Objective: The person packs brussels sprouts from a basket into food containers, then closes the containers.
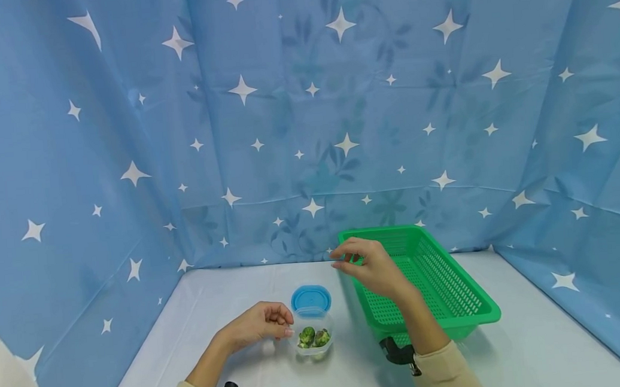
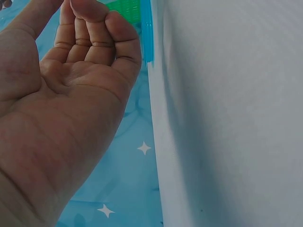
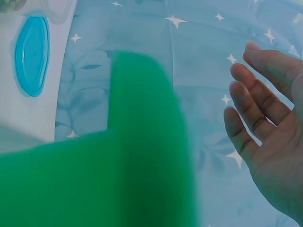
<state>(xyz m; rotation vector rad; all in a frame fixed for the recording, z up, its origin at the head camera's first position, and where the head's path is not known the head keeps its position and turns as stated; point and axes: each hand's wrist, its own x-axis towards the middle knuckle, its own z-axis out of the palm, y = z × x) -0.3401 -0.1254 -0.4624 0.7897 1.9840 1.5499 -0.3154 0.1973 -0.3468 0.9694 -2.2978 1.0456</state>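
Note:
My left hand [image 1: 260,324] is at the left side of a small clear plastic container [image 1: 315,350], fingers loosely curled. Its fingertips overlap the container's rim in the head view; whether they touch it I cannot tell. Inside the container sit a few green Brussels sprouts [image 1: 307,336]. Behind it lies a blue lid [image 1: 311,299], also visible in the right wrist view [image 3: 32,56]. Over the left side of a green plastic basket [image 1: 450,273] hovers my right hand [image 1: 371,267], its fingers relaxed and holding nothing. The left wrist view shows the left palm [image 2: 71,99] with nothing visible in it.
The white-covered table [image 1: 214,296] bears the container, lid and basket. Blue curtains [image 1: 305,128] with white stars enclose its back and sides. The basket stands on the right, and its walls rise above the table. A black wrist camera [image 1: 396,350] sits on the right forearm.

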